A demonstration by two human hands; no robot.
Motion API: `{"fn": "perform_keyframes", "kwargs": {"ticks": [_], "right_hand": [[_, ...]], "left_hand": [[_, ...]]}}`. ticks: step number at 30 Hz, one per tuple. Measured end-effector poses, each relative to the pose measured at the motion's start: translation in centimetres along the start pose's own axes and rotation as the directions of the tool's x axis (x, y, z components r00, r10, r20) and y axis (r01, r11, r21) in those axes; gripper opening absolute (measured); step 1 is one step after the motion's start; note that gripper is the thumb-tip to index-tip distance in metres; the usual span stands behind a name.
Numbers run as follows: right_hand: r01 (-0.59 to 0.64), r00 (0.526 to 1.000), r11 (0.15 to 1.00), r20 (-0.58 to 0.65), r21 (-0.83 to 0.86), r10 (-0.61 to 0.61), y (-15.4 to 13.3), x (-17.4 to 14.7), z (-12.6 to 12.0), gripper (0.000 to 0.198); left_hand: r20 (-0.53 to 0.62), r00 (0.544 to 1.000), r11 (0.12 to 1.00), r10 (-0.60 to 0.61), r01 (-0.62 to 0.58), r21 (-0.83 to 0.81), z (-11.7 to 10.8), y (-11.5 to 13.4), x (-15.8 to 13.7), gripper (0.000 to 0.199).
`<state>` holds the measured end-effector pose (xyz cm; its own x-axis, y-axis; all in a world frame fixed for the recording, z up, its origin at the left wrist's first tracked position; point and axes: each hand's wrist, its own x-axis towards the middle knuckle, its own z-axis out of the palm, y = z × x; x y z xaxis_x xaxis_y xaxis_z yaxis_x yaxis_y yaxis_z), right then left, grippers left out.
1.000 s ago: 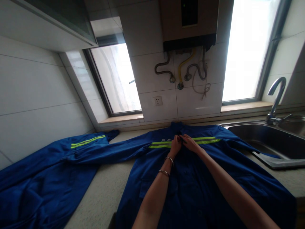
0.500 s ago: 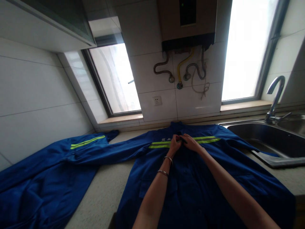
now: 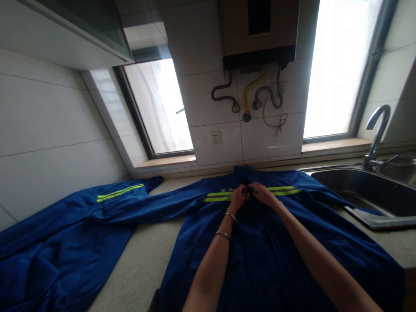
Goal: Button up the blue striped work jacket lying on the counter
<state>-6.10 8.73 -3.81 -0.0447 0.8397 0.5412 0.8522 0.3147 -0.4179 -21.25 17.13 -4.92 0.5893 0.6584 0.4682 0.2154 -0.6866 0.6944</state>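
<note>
A blue work jacket [image 3: 260,255] with yellow-green reflective stripes lies flat on the speckled countertop [image 3: 146,260], collar toward the wall. My left hand [image 3: 238,197] and my right hand [image 3: 262,193] meet at the jacket's front opening, just below the collar, at the height of the chest stripe. Both pinch the fabric edges there, fingertips almost touching. Two bangles circle my left wrist. The jacket's left sleeve stretches far out to the left across the counter.
A steel sink [image 3: 367,193] with a curved tap [image 3: 375,134] sits at the right, and the jacket's right sleeve reaches its rim. A wall socket [image 3: 215,137], hoses and a water heater [image 3: 258,30] hang on the tiled wall between two windows.
My hands stay at the same spot near the collar, with only small finger movements. The view has shifted slightly.
</note>
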Motion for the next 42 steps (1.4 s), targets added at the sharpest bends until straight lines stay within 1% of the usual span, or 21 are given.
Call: {"fn": "perform_keyframes", "kwargs": {"ticks": [6,13,17,25,28,30,32,37,42], "right_hand": [[0.035,0.999,0.999,0.003,0.007,-0.035,0.1,0.0,0.3,0.041],[0.039,0.999,0.999,-0.010,0.015,-0.039,0.4,0.0,1.2,0.046],[0.044,0.999,0.998,-0.023,0.035,-0.044,0.4,0.0,1.4,0.047],[0.021,0.998,0.993,-0.053,0.113,-0.015,0.5,-0.1,1.6,0.049],[-0.001,0.998,0.988,-0.069,0.157,0.012,1.1,-0.1,1.9,0.051],[-0.029,0.995,0.980,-0.087,0.195,0.047,1.8,0.0,2.2,0.051],[-0.064,0.991,0.969,-0.102,0.239,0.090,2.5,0.1,2.5,0.050],[-0.124,0.980,0.940,-0.112,0.317,0.167,3.6,0.4,2.8,0.053],[-0.145,0.973,0.940,-0.129,0.307,0.192,3.3,0.5,2.8,0.050]], "left_hand": [[0.001,1.000,0.999,-0.011,0.011,0.033,0.2,0.4,0.0,0.021],[-0.044,0.998,0.998,-0.046,0.047,0.033,1.0,-0.4,0.3,0.021],[-0.074,0.995,0.997,-0.073,0.075,0.021,1.3,-0.8,0.3,0.018],[-0.054,0.996,0.997,-0.069,0.068,-0.027,1.0,-0.3,0.3,0.018],[-0.056,0.996,0.994,-0.069,0.064,-0.092,1.0,-0.1,0.1,0.031],[-0.051,0.996,0.987,-0.070,0.061,-0.149,1.0,-0.1,0.0,0.032],[-0.049,0.996,0.983,-0.068,0.059,-0.171,1.1,-0.2,-0.1,0.030],[-0.091,0.995,0.994,-0.051,0.042,-0.097,1.3,-0.1,-0.4,0.030],[-0.095,0.992,0.996,-0.083,0.080,-0.036,1.1,0.4,-0.4,0.030]]}}
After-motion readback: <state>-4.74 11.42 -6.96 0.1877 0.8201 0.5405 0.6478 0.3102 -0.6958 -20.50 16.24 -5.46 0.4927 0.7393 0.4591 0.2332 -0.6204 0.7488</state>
